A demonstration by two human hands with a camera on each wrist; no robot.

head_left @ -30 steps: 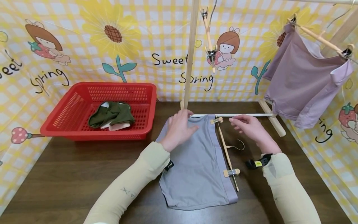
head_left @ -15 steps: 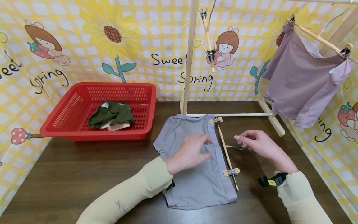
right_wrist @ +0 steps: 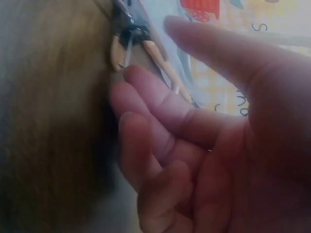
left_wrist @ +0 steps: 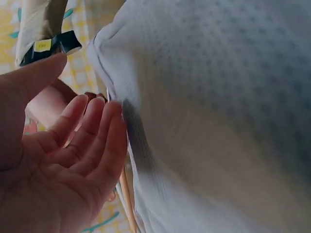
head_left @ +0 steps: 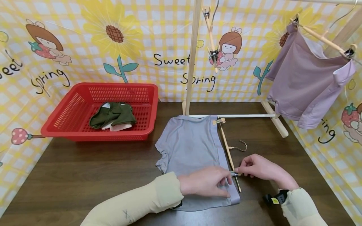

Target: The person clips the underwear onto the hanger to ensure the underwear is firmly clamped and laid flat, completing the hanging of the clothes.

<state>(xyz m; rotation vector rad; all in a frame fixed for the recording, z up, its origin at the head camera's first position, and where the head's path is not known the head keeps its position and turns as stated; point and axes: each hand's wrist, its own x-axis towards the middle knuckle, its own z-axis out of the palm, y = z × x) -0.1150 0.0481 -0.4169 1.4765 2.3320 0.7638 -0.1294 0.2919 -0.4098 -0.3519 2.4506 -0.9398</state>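
Note:
Grey shorts (head_left: 195,135) lie flat on the table, waistband to the right. Along the waistband runs a wooden clip hanger (head_left: 224,135) with a wire hook; its far clip (head_left: 218,121) sits at the band. My left hand (head_left: 207,181) is over the near part of the shorts. In the left wrist view its fingers (left_wrist: 90,136) are mostly straight, tips at the fabric's edge. My right hand (head_left: 261,168) is at the near clip (head_left: 234,174), partly hidden by both hands. The right wrist view has thumb and forefinger apart, the clip (right_wrist: 131,36) just beyond them.
A red basket (head_left: 96,134) holding a dark green garment (head_left: 118,114) stands at the left. Behind the shorts rises a wooden rack post (head_left: 193,62) with a white bottom bar (head_left: 243,116). Mauve shorts (head_left: 308,75) and another clip hanger (head_left: 210,34) hang there.
My left hand has moved from the shorts' far side to the near waistband. My right hand has come from beside the far clip, past the hook, to the near clip.

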